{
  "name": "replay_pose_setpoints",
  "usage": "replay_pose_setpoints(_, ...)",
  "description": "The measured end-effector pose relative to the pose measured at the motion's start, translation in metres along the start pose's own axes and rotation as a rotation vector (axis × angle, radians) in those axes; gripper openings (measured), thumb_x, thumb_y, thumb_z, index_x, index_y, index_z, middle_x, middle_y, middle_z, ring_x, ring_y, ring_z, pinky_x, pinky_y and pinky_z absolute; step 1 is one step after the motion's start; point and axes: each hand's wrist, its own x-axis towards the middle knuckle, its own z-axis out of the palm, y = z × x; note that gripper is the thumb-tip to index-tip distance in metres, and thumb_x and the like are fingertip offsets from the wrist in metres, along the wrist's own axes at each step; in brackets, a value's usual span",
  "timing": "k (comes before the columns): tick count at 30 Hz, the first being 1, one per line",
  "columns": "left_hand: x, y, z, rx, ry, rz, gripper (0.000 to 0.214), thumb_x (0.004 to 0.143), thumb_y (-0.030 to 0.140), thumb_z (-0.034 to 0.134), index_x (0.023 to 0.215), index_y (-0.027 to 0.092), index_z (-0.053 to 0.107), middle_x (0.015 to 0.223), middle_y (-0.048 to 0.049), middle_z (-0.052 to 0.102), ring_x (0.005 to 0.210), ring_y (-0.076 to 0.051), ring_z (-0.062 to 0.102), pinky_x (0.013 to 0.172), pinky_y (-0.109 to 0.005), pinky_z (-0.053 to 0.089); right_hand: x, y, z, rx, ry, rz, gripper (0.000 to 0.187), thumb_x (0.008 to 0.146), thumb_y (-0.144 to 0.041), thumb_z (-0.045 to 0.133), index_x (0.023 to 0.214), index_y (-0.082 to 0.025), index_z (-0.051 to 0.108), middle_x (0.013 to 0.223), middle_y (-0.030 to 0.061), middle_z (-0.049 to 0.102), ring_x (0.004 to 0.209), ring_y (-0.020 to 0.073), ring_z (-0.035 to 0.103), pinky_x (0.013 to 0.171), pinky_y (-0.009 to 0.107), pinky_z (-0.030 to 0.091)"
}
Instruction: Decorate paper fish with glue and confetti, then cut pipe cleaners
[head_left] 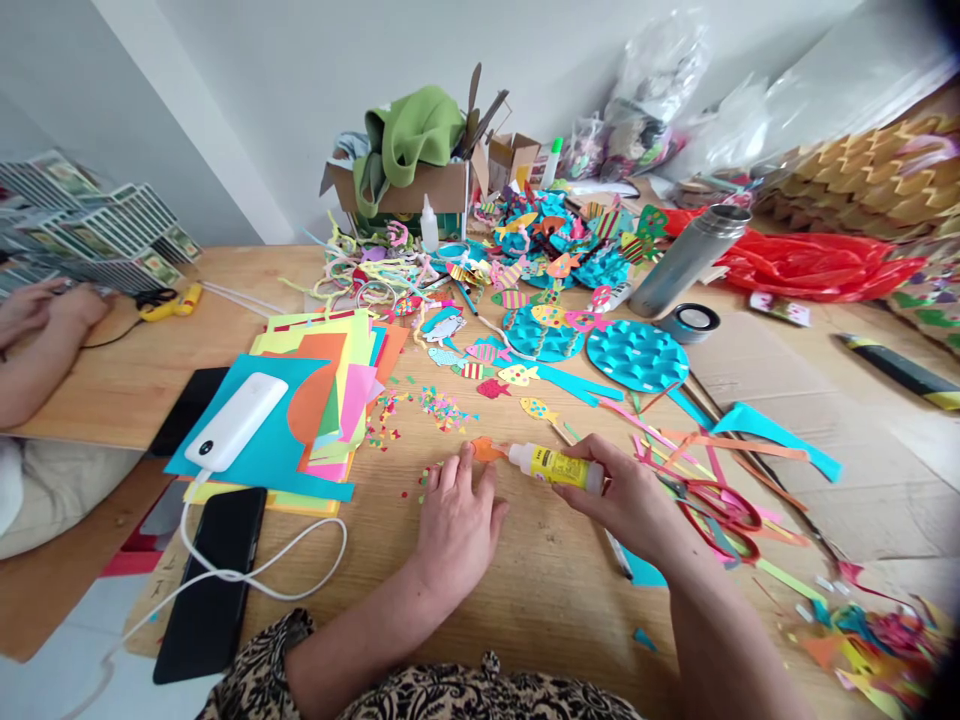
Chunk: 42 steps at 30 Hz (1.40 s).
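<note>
My right hand [622,495] is closed around a yellow-labelled glue bottle [559,467], held nearly level with its white nozzle at the tail of an orange paper fish [486,450]. My left hand [459,515] lies flat on the table, fingers stretched, its fingertips at the fish's near edge. Tiny paper dots [424,478] lie beside those fingertips, partly covered by them. Just beyond are finished-looking paper fish, among them a yellow spotted one [538,409] and a red one [493,388]. Small coloured paper bits [442,408] are scattered to the left of these.
Red-handled scissors [720,520] lie right of my right arm among paper strips. A stack of coloured paper [247,400] carries a white power bank [236,420], cabled near a black phone [210,590]. A steel flask [690,260] stands behind. Another person's hands [71,310] are at far left.
</note>
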Motion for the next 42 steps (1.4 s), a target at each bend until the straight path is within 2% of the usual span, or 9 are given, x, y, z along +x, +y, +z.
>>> replay_pose_setpoints(5,0.000,-0.001,0.001,-0.003,-0.009,-0.003,0.040,0.092,0.037,0.054,0.128,0.021,0.056,0.141,-0.0151,0.049,0.119,-0.031,0.049,0.095,-0.050,0.043,-0.001,-0.001,0.001,0.065,-0.081,0.024,0.024,0.072,-0.035,0.065,0.092,-0.022,0.061,0.075,0.0021,0.066,0.058,0.0153,0.057,0.053,0.026,0.044)
replay_pose_setpoints(10,0.000,-0.002,0.002,-0.008,-0.003,0.001,0.038,0.093,0.037,0.053,0.127,0.021,0.057,0.141,-0.0144,0.049,0.118,-0.030,0.048,0.095,-0.049,0.043,0.000,-0.004,0.010,0.078,-0.054,0.009,0.024,0.072,-0.034,0.065,0.092,-0.022,0.063,0.069,-0.0001,0.062,0.056,0.0148,0.054,0.052,0.025,0.042)
replay_pose_setpoints(14,0.000,-0.002,0.001,-0.009,-0.013,0.002,0.038,0.093,0.037,0.053,0.127,0.021,0.057,0.140,-0.0144,0.050,0.117,-0.031,0.048,0.094,-0.049,0.043,0.000,-0.006,0.012,0.046,-0.022,0.021,0.025,0.072,-0.035,0.065,0.094,-0.022,0.064,0.072,0.0001,0.063,0.057,0.0145,0.055,0.054,0.026,0.042)
replay_pose_setpoints(28,0.001,-0.004,0.003,-0.021,0.005,0.015,0.036,0.093,0.034,0.053,0.127,0.024,0.058,0.140,-0.0133,0.050,0.116,-0.030,0.048,0.093,-0.049,0.044,0.000,-0.005,0.009,0.074,-0.048,-0.001,0.022,0.072,-0.033,0.066,0.092,-0.023,0.063,0.071,0.0002,0.064,0.059,0.0154,0.057,0.053,0.025,0.043)
replay_pose_setpoints(42,0.001,-0.004,0.000,-0.029,-0.017,0.013,0.037,0.093,0.034,0.053,0.128,0.023,0.058,0.140,-0.0139,0.050,0.115,-0.030,0.050,0.093,-0.048,0.045,0.001,0.000,0.010,0.096,-0.076,0.045,0.026,0.072,-0.033,0.064,0.095,-0.022,0.063,0.072,0.0000,0.062,0.058,0.0152,0.054,0.055,0.027,0.043)
